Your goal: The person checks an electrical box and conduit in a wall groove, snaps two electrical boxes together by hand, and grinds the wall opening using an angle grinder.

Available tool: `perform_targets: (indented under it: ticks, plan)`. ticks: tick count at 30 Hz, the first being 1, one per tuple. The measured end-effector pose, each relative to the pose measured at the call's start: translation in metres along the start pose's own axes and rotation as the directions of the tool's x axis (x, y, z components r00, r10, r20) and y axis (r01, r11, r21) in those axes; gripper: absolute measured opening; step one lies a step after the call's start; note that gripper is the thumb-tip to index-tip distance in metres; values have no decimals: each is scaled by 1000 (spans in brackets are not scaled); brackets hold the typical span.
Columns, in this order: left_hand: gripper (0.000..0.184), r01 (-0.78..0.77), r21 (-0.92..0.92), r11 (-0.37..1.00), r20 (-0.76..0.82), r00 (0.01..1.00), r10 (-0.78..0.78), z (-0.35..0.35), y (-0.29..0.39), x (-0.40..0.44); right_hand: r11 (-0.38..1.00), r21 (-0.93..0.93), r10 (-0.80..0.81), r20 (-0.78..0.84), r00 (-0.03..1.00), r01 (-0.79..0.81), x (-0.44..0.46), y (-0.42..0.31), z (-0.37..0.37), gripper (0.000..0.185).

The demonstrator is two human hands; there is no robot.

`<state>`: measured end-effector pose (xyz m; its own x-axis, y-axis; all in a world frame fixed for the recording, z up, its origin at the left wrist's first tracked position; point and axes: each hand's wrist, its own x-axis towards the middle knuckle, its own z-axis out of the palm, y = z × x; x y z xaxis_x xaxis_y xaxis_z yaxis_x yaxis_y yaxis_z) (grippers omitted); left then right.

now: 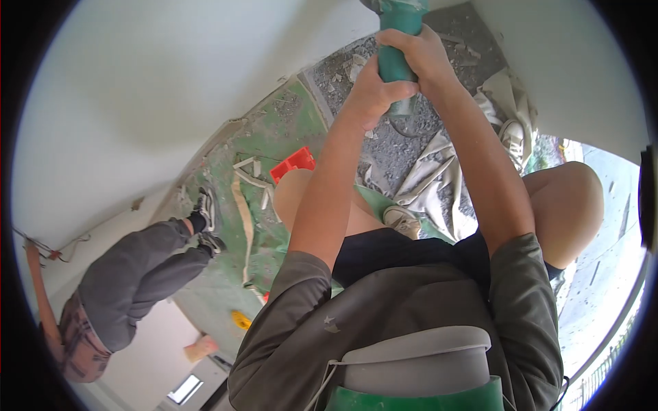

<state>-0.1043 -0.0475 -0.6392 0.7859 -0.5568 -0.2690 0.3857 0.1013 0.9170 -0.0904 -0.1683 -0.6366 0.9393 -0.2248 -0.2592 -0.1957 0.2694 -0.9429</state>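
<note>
Both hands are wrapped round a green power tool (395, 66) with a thick cylindrical body, held out in front of me over the rubble. My left hand (377, 92) closes on the lower part, with its thumb across the body. Higher up, my right hand (426, 58) grips it from the other side. The tool's head is cut off by the top edge of the view, so its working end is hidden. Below the hands a dark cord (408, 130) curves over the debris.
Broken grey rubble (343, 79) covers the floor by the white wall (171, 82). A crumpled cloth (435, 178) and a red plastic box (293, 163) lie near my legs. Another person (137, 281) stands at left. A yellow object (240, 320) rests on the green floor (226, 288).
</note>
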Motion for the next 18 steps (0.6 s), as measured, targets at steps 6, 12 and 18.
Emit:
perform_targets:
  ticks: [6,12,18]
  plan:
    - [48,-5,437,900,-66,997,37,0,1,5,981,194,30,-87,996,-13,13,17,-7,38]
    - [40,289,-375,881,104,957,-270,4,19,-3,761,533,159,400,902,-371,18,11,-24,36]
    - [43,102,174,979,-207,976,-64,-1,15,-6,869,406,212,209,955,-282,15,9,-3,33]
